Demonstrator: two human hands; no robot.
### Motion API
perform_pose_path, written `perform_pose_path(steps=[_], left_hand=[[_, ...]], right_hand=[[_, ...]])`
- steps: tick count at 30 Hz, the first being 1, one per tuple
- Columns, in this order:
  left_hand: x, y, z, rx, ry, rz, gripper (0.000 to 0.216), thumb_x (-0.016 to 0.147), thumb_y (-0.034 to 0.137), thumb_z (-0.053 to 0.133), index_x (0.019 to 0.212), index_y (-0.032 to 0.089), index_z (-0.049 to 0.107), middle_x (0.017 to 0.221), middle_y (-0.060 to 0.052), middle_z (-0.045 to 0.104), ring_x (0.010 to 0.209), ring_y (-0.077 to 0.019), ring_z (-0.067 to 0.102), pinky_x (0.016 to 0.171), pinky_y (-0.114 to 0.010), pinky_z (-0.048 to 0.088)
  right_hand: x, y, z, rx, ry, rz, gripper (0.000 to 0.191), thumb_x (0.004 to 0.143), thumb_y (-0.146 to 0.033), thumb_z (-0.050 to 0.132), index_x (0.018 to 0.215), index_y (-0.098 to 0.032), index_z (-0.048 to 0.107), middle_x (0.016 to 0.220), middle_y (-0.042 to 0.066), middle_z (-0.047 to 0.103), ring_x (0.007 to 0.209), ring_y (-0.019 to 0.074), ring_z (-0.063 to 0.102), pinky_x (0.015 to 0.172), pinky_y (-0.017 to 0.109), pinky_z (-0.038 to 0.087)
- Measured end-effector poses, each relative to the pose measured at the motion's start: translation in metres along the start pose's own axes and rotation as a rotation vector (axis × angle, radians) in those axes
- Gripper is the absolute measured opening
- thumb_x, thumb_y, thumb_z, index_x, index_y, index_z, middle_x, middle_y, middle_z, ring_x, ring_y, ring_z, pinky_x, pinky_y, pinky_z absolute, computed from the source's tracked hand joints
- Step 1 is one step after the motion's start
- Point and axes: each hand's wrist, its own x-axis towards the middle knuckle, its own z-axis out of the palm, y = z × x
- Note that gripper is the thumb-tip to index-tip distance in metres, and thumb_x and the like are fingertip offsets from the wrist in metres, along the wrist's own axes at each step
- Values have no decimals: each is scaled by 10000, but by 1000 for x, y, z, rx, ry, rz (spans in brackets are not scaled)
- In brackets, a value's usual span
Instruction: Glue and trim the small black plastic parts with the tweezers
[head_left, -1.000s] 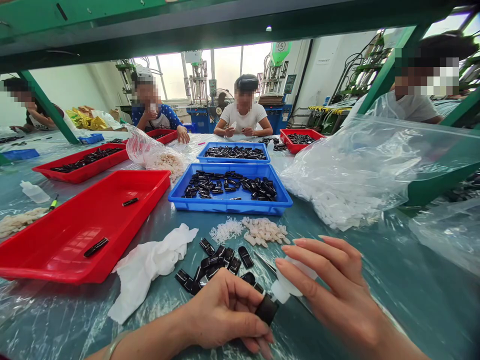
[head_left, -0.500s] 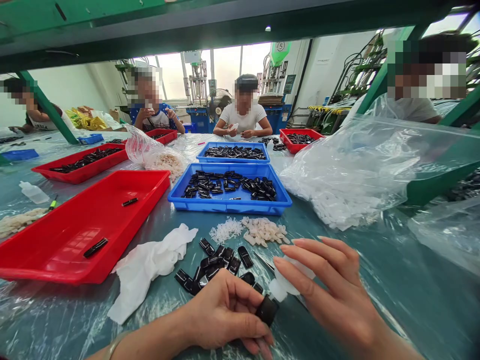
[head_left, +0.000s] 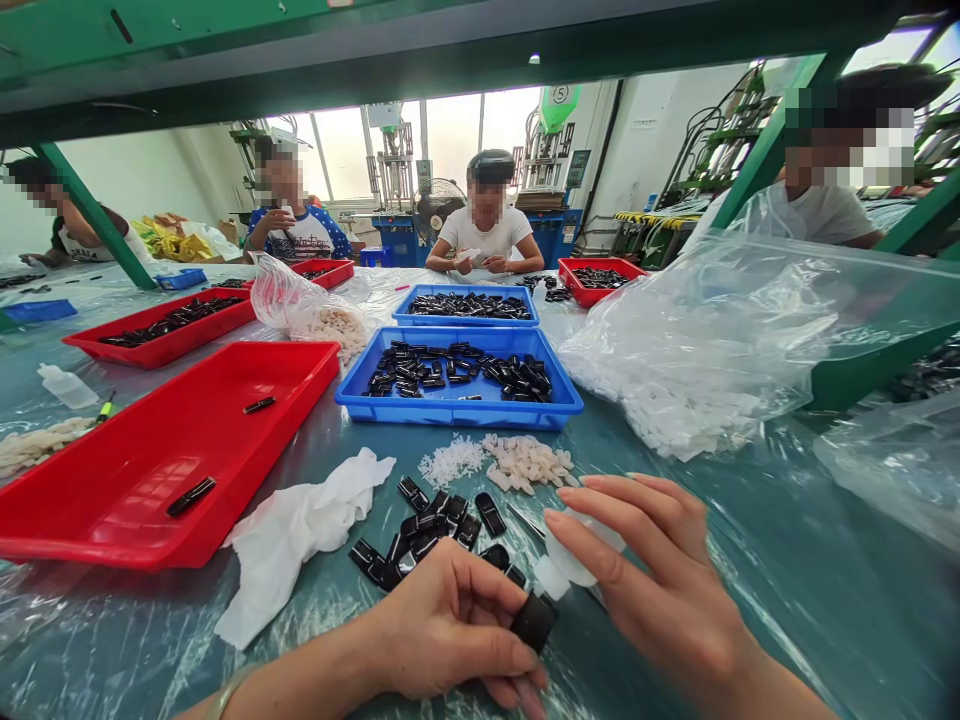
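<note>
My left hand [head_left: 457, 625] is closed around a small black plastic piece [head_left: 535, 622], pinched between thumb and fingers. In my right hand [head_left: 660, 570] is a translucent white squeeze bottle [head_left: 581, 552], tilted, with its tip end beside the black piece; my fingers are stretched over it and the thumb is hidden. Whether tip and piece touch, I cannot tell. Just beyond my left hand lies a heap of similar black pieces [head_left: 442, 515]. A thin metal tool, perhaps tweezers [head_left: 526, 521], lies partly under the bottle.
Small clear bits [head_left: 454, 460] and cream-coloured pieces [head_left: 527, 462] lie in piles ahead. A white cloth [head_left: 300, 540] sits beside a red tray [head_left: 247, 440]. Blue trays [head_left: 457, 410] hold black pieces. A large plastic bag [head_left: 697, 340] is on the right. Co-workers [head_left: 487, 225] sit across.
My right hand and the squeeze bottle have shifted slightly left. My left hand and the black piece look unmoved. Across the table, a co-worker at the left has lowered one hand.
</note>
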Motion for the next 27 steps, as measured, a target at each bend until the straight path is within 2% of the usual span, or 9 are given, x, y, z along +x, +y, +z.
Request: perform_pose_path(steps=[6, 10, 12, 14, 16, 18, 20, 27], left_hand=[[0, 1, 1, 3, 38, 33, 165, 626, 218, 713, 676, 65, 680, 594, -46, 638, 559, -114, 642, 498, -135, 480], [0, 2, 0, -25, 87, 85, 193, 615, 222, 725, 710, 61, 680, 648, -70, 657, 576, -134, 655, 489, -139, 478], [0, 2, 0, -40, 119, 111, 215, 614, 227, 727, 747, 64, 682, 696, -86, 670, 583, -144, 660, 479, -140, 475], [0, 4, 0, -42, 157, 125, 230, 620, 232, 723, 774, 67, 683, 709, -89, 673, 585, -147, 662, 479, -141, 476], [0, 6, 0, -37, 189, 132, 223, 627, 232, 718, 771, 65, 685, 702, -88, 671, 585, -145, 661, 488, -142, 480], [-1, 8, 1, -40, 218, 138, 216, 625, 229, 719, 761, 64, 685, 700, -88, 671, 577, -140, 658, 491, -141, 480], [-1, 9, 1, -52, 244, 144, 218, 621, 227, 722, 766, 69, 685, 709, -90, 675, 575, -138, 658, 486, -137, 476], [0, 8, -1, -75, 282, 171, 224, 633, 235, 718, 779, 71, 677, 715, -88, 670, 590, -143, 666, 470, -115, 460]], right_hand=[[6, 1, 2, 15, -3, 30, 315, 798, 38, 441, 923, -188, 620, 908, 71, 672, 932, 219, 575, 782, 401, 407], [0, 10, 8, 28, -63, 141, 314, 807, -35, 444, 1038, -192, 584, 957, 74, 657, 926, 217, 596, 764, 369, 446], [-4, 17, 11, 51, -89, 279, 284, 813, -146, 489, 1082, -201, 562, 990, 71, 655, 903, 216, 616, 736, 342, 479], [-7, 25, 14, 98, -124, 508, 280, 792, -263, 529, 1065, -214, 564, 1006, 63, 663, 880, 224, 632, 677, 311, 500], [-9, 32, 17, 184, -159, 783, 288, 734, -345, 577, 992, -218, 587, 952, 53, 682, 843, 241, 643, 649, 306, 502], [-9, 40, 20, 264, -170, 978, 284, 667, -384, 615, 894, -213, 601, 837, 46, 697, 767, 253, 652, 644, 322, 502], [-10, 48, 23, 312, -164, 1073, 258, 631, -387, 624, 816, -212, 589, 752, 40, 696, 707, 251, 659, 638, 331, 509], [-17, 64, 28, 318, -157, 1169, 203, 587, -361, 632, 684, -215, 531, 642, 32, 675, 625, 244, 659, 545, 318, 503]])
